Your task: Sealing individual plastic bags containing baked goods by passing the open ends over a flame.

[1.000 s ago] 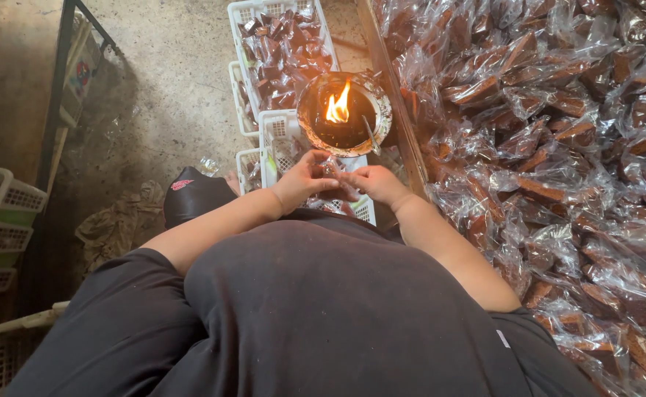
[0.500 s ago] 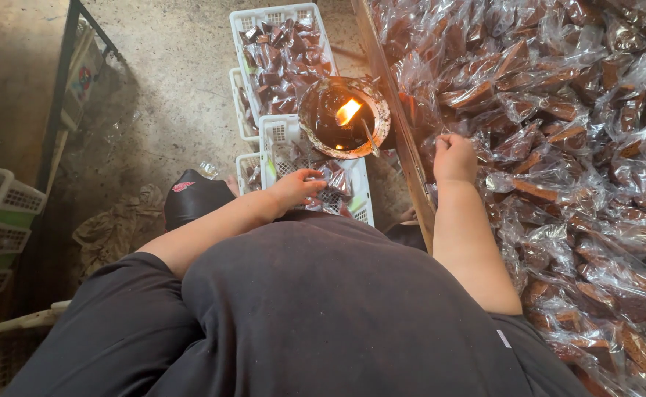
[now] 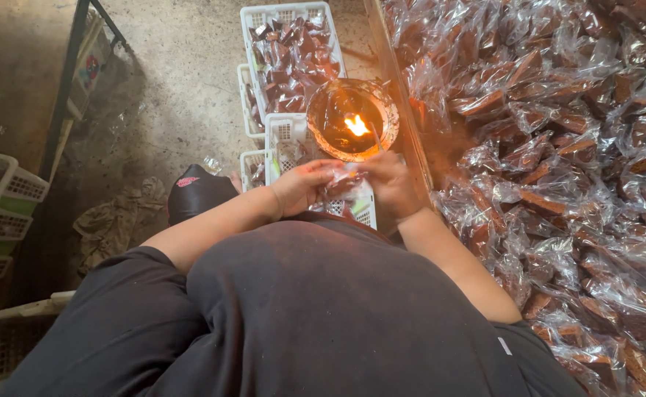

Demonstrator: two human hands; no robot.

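**Both hands on one clear packet, just short of the flame**

The person sits low, dark shirt filling the lower view, with both hands brought together in front of the body. The left hand (image 3: 302, 187) and the right hand (image 3: 390, 184) are closed on the two ends of a small clear plastic packet (image 3: 343, 181) with a brown piece inside; it hangs between them, crumpled, its mouth hard to make out. Just beyond the fingertips stands a round bowl (image 3: 352, 120) of dark liquid with a small flame (image 3: 357, 126) burning in it, a thin stick leaning at its rim.

Under and beyond the hands stand white plastic crates (image 3: 291, 45), the far one filled with wrapped brown pieces. To the outside of the right hand, past a wooden edge, spreads a great heap of bagged brown slabs (image 3: 558, 147). Off to the left hand's side lies bare concrete floor (image 3: 176, 81).

By my reading, the packet is being readied at the flame, gathered and held taut. Bringing it closer would call for steady hands, only the plastic's edge near the heat and fingers well back.
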